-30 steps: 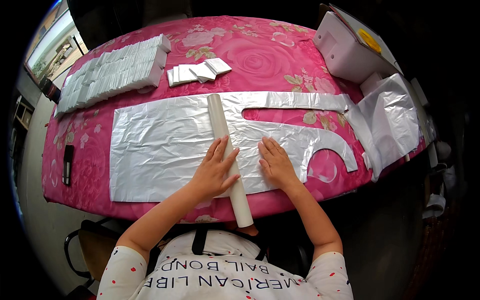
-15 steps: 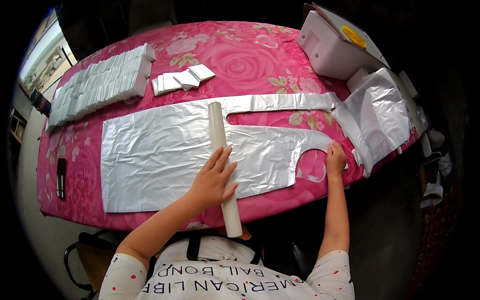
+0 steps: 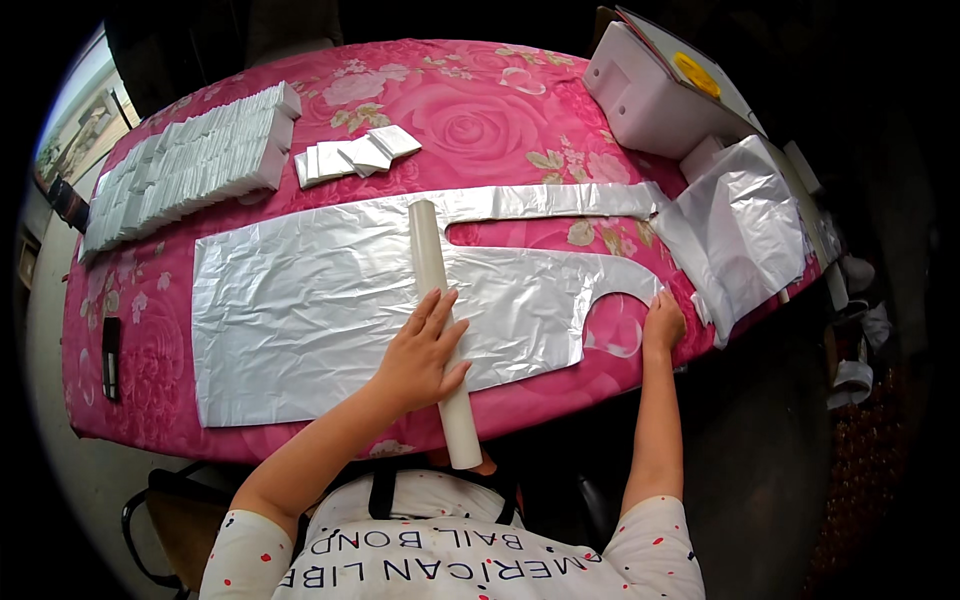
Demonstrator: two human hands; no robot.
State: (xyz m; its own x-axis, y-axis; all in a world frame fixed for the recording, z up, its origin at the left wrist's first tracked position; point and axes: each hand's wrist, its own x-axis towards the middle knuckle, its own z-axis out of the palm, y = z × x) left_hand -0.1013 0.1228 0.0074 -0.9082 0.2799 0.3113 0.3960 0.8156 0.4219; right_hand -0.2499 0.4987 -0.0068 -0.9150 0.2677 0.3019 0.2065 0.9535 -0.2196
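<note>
A thin silvery-white plastic apron (image 3: 300, 310) lies spread flat over the table, its folded sheet wrinkled, with cut-out openings toward the right. Across its middle rests a long whitish tube (image 3: 428, 250), its near end jutting past the table's front edge. My left hand (image 3: 420, 355) lies on this tube, fingers stretched and spread, not wrapped round it. At the apron's right end, my right hand (image 3: 664, 322) pinches the tip of the curved strap between thumb and fingers.
Packed rows of folded white packets (image 3: 190, 165) stand at far left, with several loose packets (image 3: 358, 157) beside them. A black stapler-like object (image 3: 111, 358) lies at left. Crumpled plastic sheets (image 3: 735, 235) and a white foam box (image 3: 640, 90) sit at right on the pink flowered cloth (image 3: 480, 110).
The whole view has shifted slightly. Both hands, the tube and the apron keep their places relative to one another.
</note>
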